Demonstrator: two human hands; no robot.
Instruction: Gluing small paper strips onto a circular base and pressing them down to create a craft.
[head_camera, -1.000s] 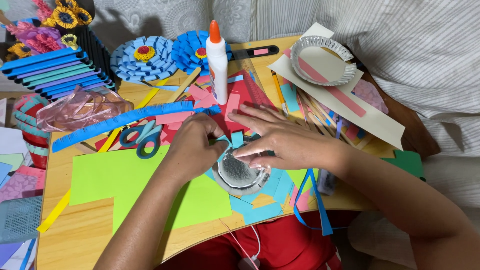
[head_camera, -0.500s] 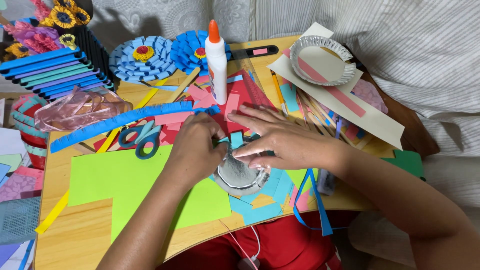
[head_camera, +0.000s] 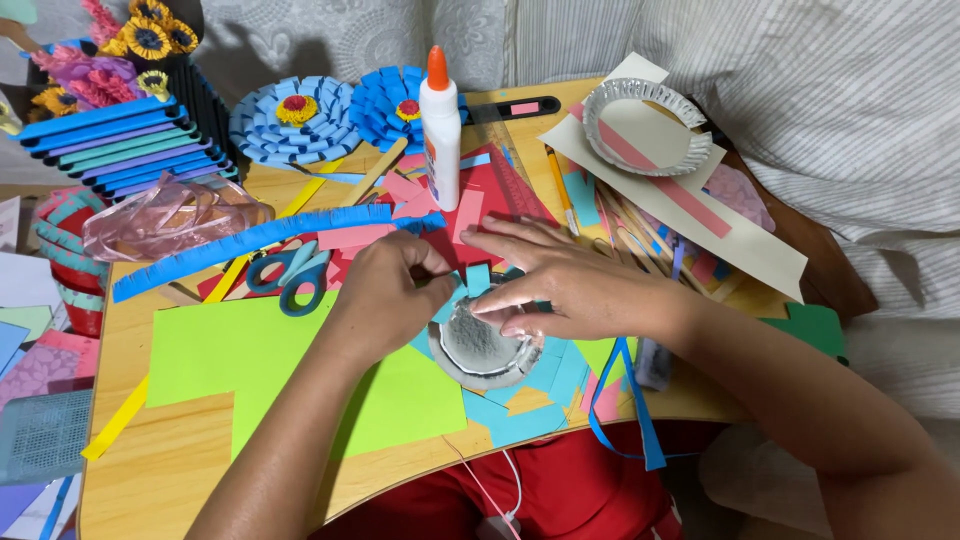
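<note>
A small silver foil dish lies upside down on scraps of blue paper near the front of a wooden lap table. My left hand pinches a small light-blue paper piece at the dish's far rim. My right hand lies flat with spread fingers, pressing on the dish's rim and on the same blue piece. The dish's upper right part is hidden under my right hand.
A green paper sheet lies left of the dish. Blue-handled scissors, a fringed blue strip, a white glue bottle, two blue paper flowers, a second foil dish and stacked paper strips fill the table's back.
Both hands stay on the foil dish; the fingers have shifted slightly around the blue paper piece at its rim. Nothing else has moved.
</note>
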